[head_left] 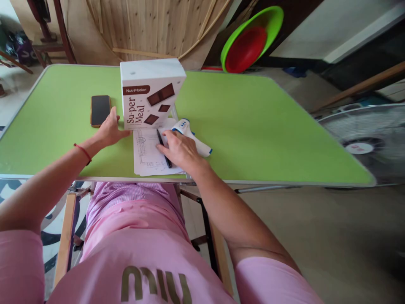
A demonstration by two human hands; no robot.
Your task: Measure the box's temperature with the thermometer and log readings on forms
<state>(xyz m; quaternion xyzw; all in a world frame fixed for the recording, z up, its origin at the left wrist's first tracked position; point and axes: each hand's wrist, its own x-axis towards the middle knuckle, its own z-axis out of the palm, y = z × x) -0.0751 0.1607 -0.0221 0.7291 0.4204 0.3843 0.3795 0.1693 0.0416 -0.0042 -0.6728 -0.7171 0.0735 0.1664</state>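
A white box (152,101) printed "NutriMotion Su-per Meal" stands upright on the green table. My left hand (109,128) is at its lower left corner, fingers and thumb apart; the thumb tip reaches the bottom edge, though I cannot tell if it presses there. In front of the box lie white papers (147,158) with handwriting, and a black pen (168,161) rests on them. My right hand (182,148) hovers over or lies on the papers beside the pen, thumb and forefinger apart. Partly behind that hand is a white and blue infrared thermometer (202,147).
A phone in a brown-edged case (100,110) lies left of the box on the green table (253,126). Behind the table are a green basin (275,21) and a red basin (247,50). A fan (363,139) stands off the right edge.
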